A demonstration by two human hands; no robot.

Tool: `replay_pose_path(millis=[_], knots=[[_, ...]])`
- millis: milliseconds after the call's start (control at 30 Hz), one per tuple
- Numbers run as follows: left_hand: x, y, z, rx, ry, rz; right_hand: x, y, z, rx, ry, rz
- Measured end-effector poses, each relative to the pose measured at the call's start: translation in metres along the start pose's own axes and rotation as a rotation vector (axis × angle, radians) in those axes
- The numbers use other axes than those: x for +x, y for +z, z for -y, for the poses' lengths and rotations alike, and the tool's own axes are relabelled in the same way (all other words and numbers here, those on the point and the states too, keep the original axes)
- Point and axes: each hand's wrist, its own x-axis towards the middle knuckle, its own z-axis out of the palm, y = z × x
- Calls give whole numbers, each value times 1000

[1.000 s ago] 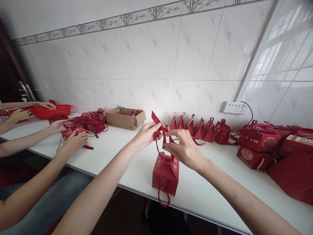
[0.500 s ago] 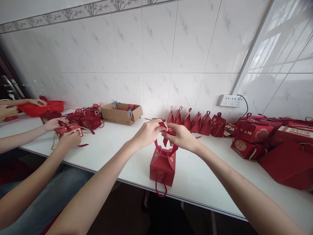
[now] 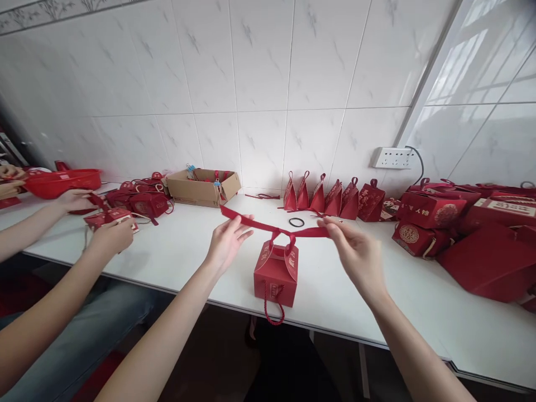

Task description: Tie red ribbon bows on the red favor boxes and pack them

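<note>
A red gift box point(image 3: 274, 283) with gold lettering stands upright near the table's front edge, a twisted red cord handle hanging down its front. From its top, a red ribbon point(image 3: 310, 232) is crossed just above the box and stretched out to both sides. My left hand point(image 3: 226, 243) pinches the ribbon on the left, its loose end sticking out beyond the fingers. My right hand point(image 3: 355, 251) pinches the other end between thumb and fingertips. Neither hand touches the box itself.
At the back stand several pointed red boxes point(image 3: 320, 195), with a black ring point(image 3: 296, 222) before them. Red boxes are stacked point(image 3: 433, 209) at the right. A cardboard carton point(image 3: 196, 192) and a red basin point(image 3: 62, 183) are at left, where a co-worker's hands point(image 3: 111, 237) handle another box.
My hands have moved apart, from together over the box to either side. The ribbon, bunched between the fingers before, is now pulled out sideways and crossed close to the box top.
</note>
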Motion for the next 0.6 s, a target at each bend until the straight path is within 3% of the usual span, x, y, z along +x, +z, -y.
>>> replay_pose_path(millis=[67,167,367,500,600], knots=[[-6,-12,8,-2,-60,-93,-9,-9,-12,29,106,-120],[-14,-24,18,23,-124,-195,-22,-20,-29,94,242,-185],[-23,-31,28,23,-191,-294,-37,-27,-49,163,364,-204],[-25,-36,29,38,-188,-433,-39,-34,-53,67,400,-193],[-27,-46,28,89,-198,-466,-40,-41,-53,-63,416,-160]])
